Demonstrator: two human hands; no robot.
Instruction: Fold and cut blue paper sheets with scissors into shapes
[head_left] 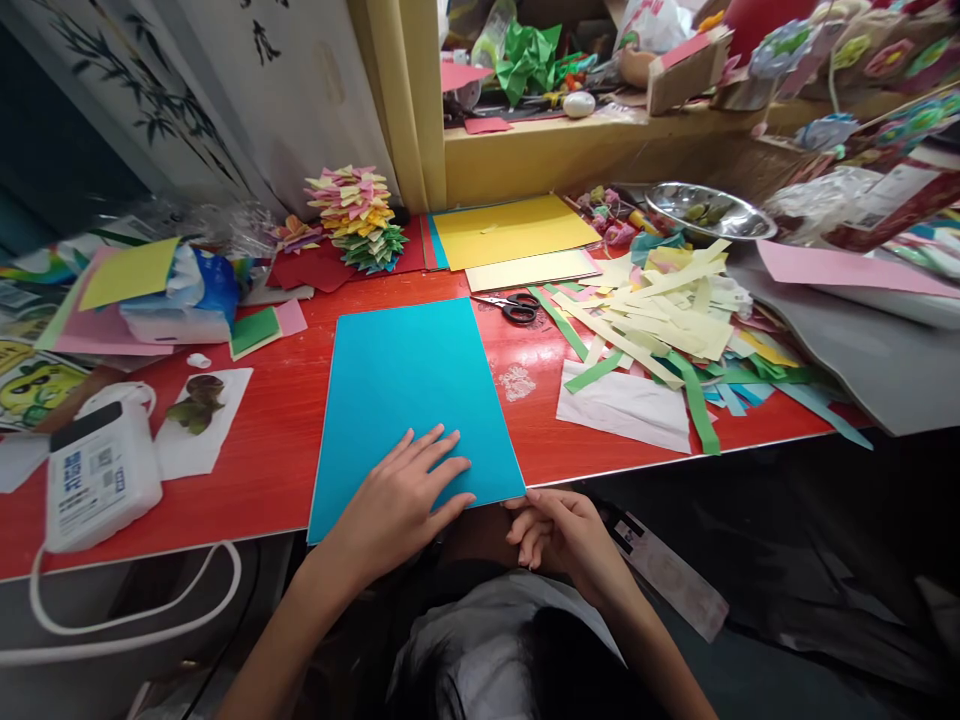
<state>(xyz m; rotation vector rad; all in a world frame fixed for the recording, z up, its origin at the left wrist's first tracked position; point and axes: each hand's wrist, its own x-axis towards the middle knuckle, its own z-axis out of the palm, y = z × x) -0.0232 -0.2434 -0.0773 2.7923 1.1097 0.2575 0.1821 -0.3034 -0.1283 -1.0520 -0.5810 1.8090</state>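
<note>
A bright blue sheet of paper (409,390) lies on the red table, its near edge overhanging the table's front. On its lower part my left hand (405,490) rests palm down, fingers spread. My right hand (559,525) is at the sheet's near right corner, thumb and index finger pinching it while the other fingers curl below. Beyond the sheet's far right corner is a pair of scissors (517,308) with black handles. I cannot tell whether the blue paper is one sheet or a stack.
Cut paper strips (675,315) heap up on the right beside a white paper (626,405). Yellow sheets (517,232) and a folded-paper stack (356,220) stand at the back. A white power strip (101,480) with its cable sits left. Farther back is a metal bowl (739,222).
</note>
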